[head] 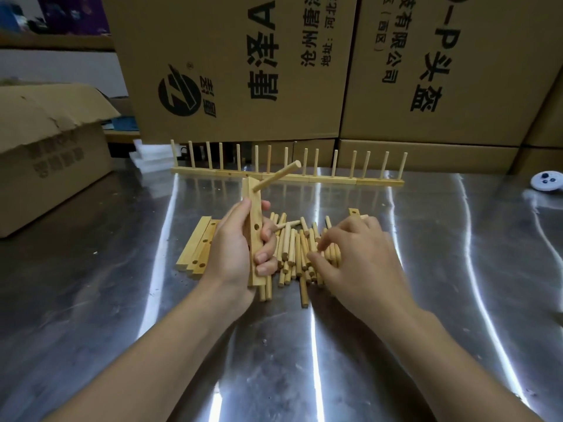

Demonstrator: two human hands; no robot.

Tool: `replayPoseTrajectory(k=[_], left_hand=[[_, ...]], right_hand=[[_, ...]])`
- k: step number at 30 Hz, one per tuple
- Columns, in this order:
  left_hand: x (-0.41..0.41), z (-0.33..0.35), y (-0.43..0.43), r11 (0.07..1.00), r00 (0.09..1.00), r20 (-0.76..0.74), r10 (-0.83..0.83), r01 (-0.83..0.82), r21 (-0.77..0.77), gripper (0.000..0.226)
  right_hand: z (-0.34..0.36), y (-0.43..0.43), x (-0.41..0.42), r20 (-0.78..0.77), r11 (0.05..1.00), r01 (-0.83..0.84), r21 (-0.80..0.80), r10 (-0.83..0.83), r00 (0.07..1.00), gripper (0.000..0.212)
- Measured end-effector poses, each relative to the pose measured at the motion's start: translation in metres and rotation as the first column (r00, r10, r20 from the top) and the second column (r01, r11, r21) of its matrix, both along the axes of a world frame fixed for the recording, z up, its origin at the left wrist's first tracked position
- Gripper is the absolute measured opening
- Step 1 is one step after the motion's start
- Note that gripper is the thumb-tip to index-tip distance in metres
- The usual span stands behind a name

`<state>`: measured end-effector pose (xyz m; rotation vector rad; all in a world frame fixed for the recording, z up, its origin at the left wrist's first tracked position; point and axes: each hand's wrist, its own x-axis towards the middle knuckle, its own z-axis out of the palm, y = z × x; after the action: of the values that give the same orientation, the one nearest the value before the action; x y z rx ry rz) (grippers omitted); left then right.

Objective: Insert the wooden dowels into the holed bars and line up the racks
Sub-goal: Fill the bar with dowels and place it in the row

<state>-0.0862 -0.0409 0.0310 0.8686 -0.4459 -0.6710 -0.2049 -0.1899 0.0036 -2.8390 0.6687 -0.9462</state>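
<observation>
Big printed cardboard boxes [243, 71] wall off the far side of the steel worktop [457, 269]; open carton [51, 141] far left; finished racks [304, 178] lined up in front of the boxes; spare holed bars [198, 248] left of the dowel pile [292, 248]. Left hand [234, 248] has its fingers [265, 257] wrapped round an upright holed bar [255, 208], one dowel [277, 175] stuck in near the top; right hand [359, 260] is over the pile, fingers [332, 239] bent onto dowels; can't tell if any's pinched.

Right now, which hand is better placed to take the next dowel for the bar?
The right hand: it is on the pile of loose dowels, fingertips among them. The left hand is occupied, gripping the holed bar, which holds one inserted dowel and shows an empty hole.
</observation>
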Motion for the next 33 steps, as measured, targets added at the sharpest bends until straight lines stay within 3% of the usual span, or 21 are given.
replayPoseTrajectory(k=[4,10,18,20,22,26,29,33], left_hand=[[-0.001,-0.001,-0.001,1.000,1.000,-0.023,0.003,-0.003,-0.003,0.029],[0.002,-0.001,0.000,1.000,0.999,-0.032,0.012,-0.013,-0.028,0.030],[0.006,0.000,-0.001,0.999,0.996,-0.080,0.041,-0.042,-0.020,0.029],[0.007,0.000,-0.001,0.999,0.994,-0.102,0.045,-0.048,-0.025,0.028],[0.009,0.000,0.000,0.998,0.992,-0.117,0.051,-0.055,-0.027,0.027],[0.013,0.000,0.001,0.999,0.992,-0.121,0.045,-0.047,-0.015,0.028],[0.011,-0.001,0.001,1.000,0.995,-0.096,0.024,-0.023,0.011,0.030],[0.008,-0.002,-0.001,0.998,0.998,-0.060,0.001,0.003,0.059,0.034]], right_hand=[[-0.006,-0.002,0.003,-0.079,0.998,0.065,-0.022,-0.067,0.995,0.039],[-0.011,0.014,0.010,-0.109,0.994,-0.103,-0.038,0.099,0.989,0.046],[-0.008,0.020,0.022,-0.061,0.977,-0.157,-0.147,0.149,0.987,0.019],[-0.005,0.021,0.019,0.039,0.983,-0.149,-0.109,0.154,0.987,0.019],[0.000,0.021,0.015,0.257,0.987,-0.162,-0.013,0.160,0.953,0.019],[0.016,0.029,0.005,0.696,0.909,-0.338,0.245,0.078,0.714,0.015],[0.025,0.042,-0.001,0.780,0.839,-0.449,0.307,0.049,0.623,0.016],[0.027,0.053,-0.005,0.738,0.805,-0.498,0.321,0.117,0.665,0.017]])
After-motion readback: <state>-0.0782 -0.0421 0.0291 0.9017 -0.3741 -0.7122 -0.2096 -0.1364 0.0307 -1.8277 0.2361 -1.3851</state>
